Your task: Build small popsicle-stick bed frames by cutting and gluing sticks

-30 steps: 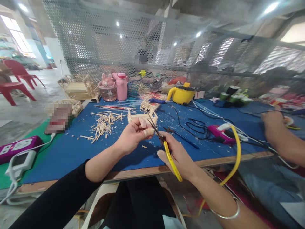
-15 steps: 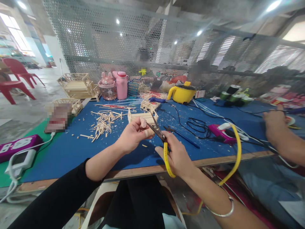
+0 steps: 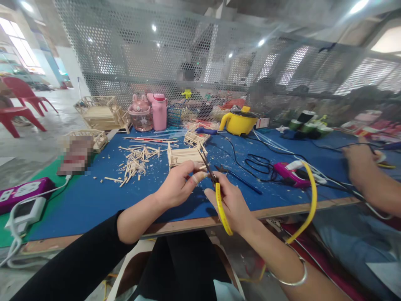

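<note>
My right hand is closed around the yellow handles of a pair of scissors, whose dark blades point away and up to the left. Between the thumb and fingers of my left hand is a short wooden stick, its end close to the blades. Whether the blades touch the stick I cannot tell. Just beyond my hands sits a small frame built of wooden sticks. A loose heap of cut sticks lies to its left on the blue table.
Blue-handled pliers and a pink power strip with cables lie to the right. Behind stand a yellow pot, a pink bottle and stick models. A phone lies left. A co-worker's hand is at far right.
My left hand has moved right, closer to the scissors, and the short stick now shows beside the blades. The blades look closer together. My right hand has barely moved.
</note>
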Demonstrator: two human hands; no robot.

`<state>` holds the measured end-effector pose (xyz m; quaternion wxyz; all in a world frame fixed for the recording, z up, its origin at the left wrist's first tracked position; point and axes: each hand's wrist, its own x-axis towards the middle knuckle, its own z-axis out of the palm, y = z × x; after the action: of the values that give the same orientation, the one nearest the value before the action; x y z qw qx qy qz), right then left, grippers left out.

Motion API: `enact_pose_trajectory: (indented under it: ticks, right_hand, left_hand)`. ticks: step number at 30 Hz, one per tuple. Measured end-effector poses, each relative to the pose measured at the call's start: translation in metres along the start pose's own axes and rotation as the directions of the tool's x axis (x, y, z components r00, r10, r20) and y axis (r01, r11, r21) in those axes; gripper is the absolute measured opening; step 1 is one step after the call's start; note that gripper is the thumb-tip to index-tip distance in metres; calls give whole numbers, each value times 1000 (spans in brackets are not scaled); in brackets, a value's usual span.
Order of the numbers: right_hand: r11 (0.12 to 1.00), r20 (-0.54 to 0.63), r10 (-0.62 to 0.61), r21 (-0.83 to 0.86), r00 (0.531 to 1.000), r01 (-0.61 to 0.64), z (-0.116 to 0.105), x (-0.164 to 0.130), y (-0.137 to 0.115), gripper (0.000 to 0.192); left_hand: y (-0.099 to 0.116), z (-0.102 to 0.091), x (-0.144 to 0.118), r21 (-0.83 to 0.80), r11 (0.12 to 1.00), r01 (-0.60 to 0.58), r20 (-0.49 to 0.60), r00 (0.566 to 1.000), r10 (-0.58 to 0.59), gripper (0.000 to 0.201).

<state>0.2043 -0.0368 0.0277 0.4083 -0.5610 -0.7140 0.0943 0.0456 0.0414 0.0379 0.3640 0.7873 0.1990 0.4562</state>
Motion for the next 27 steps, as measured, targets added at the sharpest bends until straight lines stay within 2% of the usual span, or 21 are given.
enact_pose_trajectory:
  ticks: [2,6,10,15,19,22,27]
  right_hand:
    - [1000,11,3,13,1000,-3,-1,0,-2,31]
    - [999,56,20,27,998,-21,-2,-2,-5,31]
    - [1000,65,-1,16,998,0,-4,-3,-6,37]
    - [996,73,-87,35,994,84,-7,-2,-7,44]
    - [992,85,-115,57,990,110,-6,-2,-8,42]
    - [996,47,-88,28,995,87,0,-4,-6,35]
    - [992,-35,-36,-120,999,32,7,-3,5,32]
  left_hand:
    - [-1,0,-1,99,993,-62,-18,998,64,15]
    - [-2,-1,-2,156,976,-153,-46,986,162,16]
    - [-3,-2,-3,242,954,-176,-21,982,186,22]
    - [-3,-4,-3,275,936,-218,19,975,222,26]
    - [0,-6,-3,382,867,-321,31,942,335,25]
    - [1,-8,-2,480,790,-381,35,908,417,22]
    - [-1,-7,-4,580,714,-392,54,893,447,22]
